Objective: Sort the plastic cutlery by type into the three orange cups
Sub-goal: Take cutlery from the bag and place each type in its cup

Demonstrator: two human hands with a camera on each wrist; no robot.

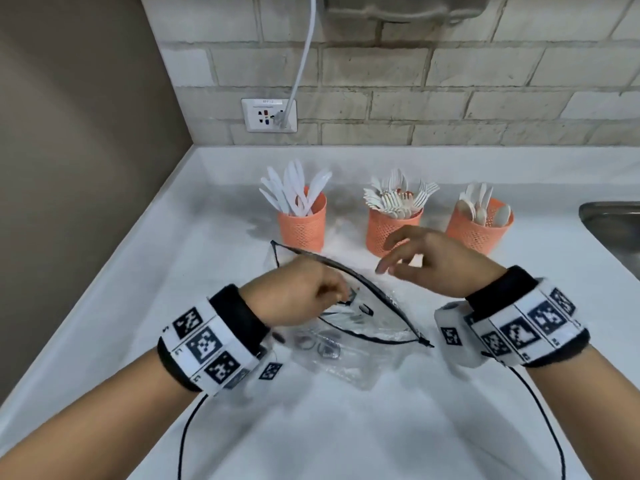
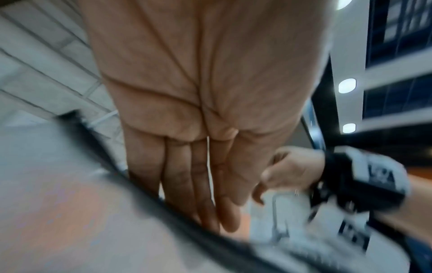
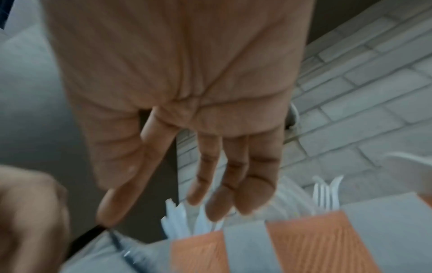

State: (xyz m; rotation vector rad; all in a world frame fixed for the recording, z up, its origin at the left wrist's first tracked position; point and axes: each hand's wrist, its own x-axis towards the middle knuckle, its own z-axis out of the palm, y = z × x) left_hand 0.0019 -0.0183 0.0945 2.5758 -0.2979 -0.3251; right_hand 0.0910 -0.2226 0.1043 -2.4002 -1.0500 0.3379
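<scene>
Inspected white table [image 1: 346, 427]. Found three orange cups set in a row along its far side, well apart from one another: left cup [image 1: 302, 228] filled with knives [image 1: 294, 188], middle cup [image 1: 388, 233] with forks [image 1: 398, 195], right cup [image 1: 476, 233] with spoons [image 1: 479, 202].

Recorded clear zip pouch [image 1: 374, 320] lying flat in front of the cups, its black zip edge running from far left to near right.

Noted left grip [image 1: 294, 292] at the pouch mouth, fingers straight and together, pushed in along the zip edge. Saw no cutlery plainly held. Marked a pale shape at the fingertips as possibly a last piece; too blurred to confirm.

Noted right grip [image 1: 440, 261] hovering above the pouch's far edge, just in front of the middle cup, fingers loose and spread, holding nothing.

Judged sorting nearly complete. Judged left grip nearer to anything remaining in the pouch, right grip nearer to the cups; would expect any remaining piece to lie along the zip line.
</scene>
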